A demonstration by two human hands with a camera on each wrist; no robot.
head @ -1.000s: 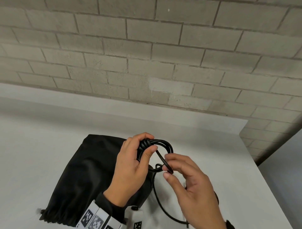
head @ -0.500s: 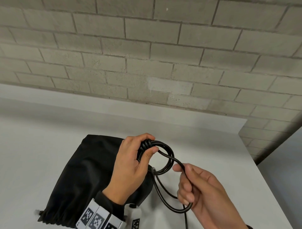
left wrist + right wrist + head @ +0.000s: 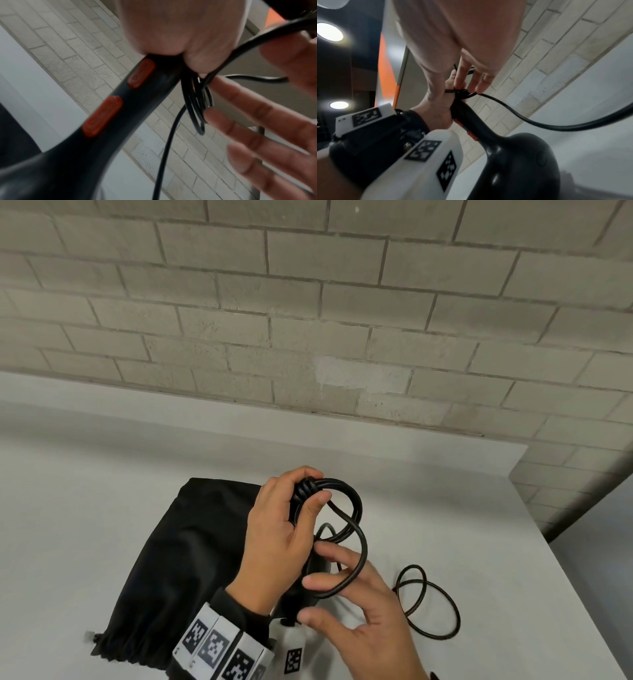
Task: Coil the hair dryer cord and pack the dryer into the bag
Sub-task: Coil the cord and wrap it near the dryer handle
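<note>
My left hand (image 3: 274,535) grips the end of the black hair dryer's handle (image 3: 106,116), which has two orange buttons, and pins several coils of black cord (image 3: 346,508) against it. The dryer's body (image 3: 513,162) hangs below, over the black drawstring bag (image 3: 191,559) lying on the white table. My right hand (image 3: 359,611) is just below the coils, its fingers (image 3: 257,121) spread and fairly straight, with a fresh loop of cord lying across them. The rest of the cord (image 3: 428,604) curls loose on the table to the right.
The white table (image 3: 102,491) ends at a grey brick wall (image 3: 308,320) behind and at an edge on the right (image 3: 565,577). Tagged wrist cameras (image 3: 219,645) sit on my left forearm.
My right hand has swung back from the right toward my left hand, bringing another loop of cord to the coils, and its fingers have spread. My left hand keeps its grip.
</note>
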